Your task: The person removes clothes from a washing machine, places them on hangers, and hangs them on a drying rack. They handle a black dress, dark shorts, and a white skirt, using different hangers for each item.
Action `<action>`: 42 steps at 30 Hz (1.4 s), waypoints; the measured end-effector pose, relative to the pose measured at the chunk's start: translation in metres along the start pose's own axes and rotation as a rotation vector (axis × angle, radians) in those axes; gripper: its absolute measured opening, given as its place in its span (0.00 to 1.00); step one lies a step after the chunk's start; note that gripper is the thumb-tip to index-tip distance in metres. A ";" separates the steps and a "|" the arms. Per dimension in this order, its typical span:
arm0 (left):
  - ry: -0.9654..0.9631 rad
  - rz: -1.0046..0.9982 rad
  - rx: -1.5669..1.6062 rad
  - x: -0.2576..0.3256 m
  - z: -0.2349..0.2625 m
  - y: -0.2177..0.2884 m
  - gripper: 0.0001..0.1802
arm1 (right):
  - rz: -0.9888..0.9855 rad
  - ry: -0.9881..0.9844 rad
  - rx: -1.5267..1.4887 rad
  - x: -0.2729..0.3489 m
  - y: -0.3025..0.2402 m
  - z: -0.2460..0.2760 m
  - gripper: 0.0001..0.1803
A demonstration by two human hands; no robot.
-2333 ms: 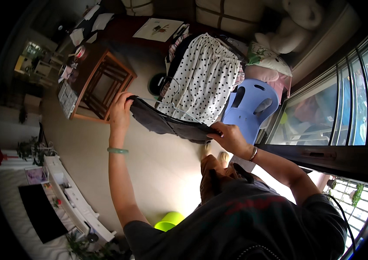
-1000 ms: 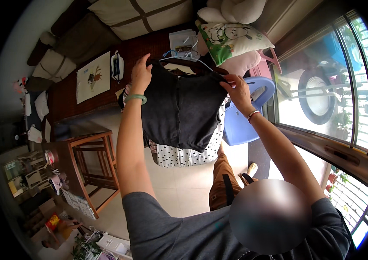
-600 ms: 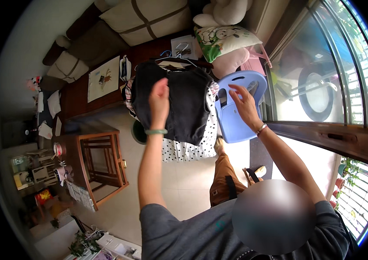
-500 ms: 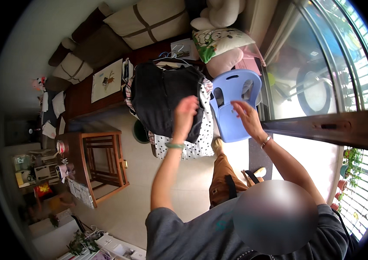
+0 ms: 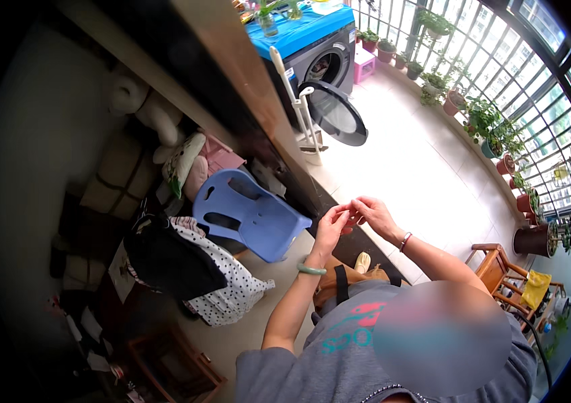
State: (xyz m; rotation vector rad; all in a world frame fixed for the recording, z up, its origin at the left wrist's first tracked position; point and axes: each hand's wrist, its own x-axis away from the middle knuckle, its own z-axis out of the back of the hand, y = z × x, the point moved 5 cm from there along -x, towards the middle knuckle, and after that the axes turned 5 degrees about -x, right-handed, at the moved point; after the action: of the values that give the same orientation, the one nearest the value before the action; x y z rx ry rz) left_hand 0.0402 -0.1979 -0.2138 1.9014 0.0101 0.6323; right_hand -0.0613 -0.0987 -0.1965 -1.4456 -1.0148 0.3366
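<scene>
In front of my body my left hand (image 5: pixel 332 230) and my right hand (image 5: pixel 377 216) meet, fingertips touching. Fingers on both are bent and drawn together; whether anything small is between them I cannot make out. A green bangle circles my left wrist and a thin bracelet my right. Left of my hands stands a blue plastic chair (image 5: pixel 258 218). Beyond it, garments lie heaped: a black top (image 5: pixel 168 258) over a white cloth with black dots (image 5: pixel 235 292).
A dark door frame (image 5: pixel 279 144) parts the room from a bright tiled balcony. Out there stand a front-loading washing machine (image 5: pixel 326 64), its round door (image 5: pixel 332 114) swung out, a white long-handled tool (image 5: pixel 292 94), potted plants (image 5: pixel 484 121) along the railing and a wooden chair (image 5: pixel 494 265).
My view has turned right toward the balcony. My hands, apart before over the clothes and the blue chair, have come together and moved away from the clothes.
</scene>
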 end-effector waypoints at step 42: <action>0.637 -0.424 0.814 -0.417 -0.185 0.124 0.19 | -0.556 -0.362 -0.208 -0.397 -0.163 0.311 0.13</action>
State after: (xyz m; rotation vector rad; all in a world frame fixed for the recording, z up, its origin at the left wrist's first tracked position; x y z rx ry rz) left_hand -0.4319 -0.2132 -0.2301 2.2493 1.2012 0.9978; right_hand -0.5751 -0.2152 -0.2495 -1.2394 -1.7353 0.0853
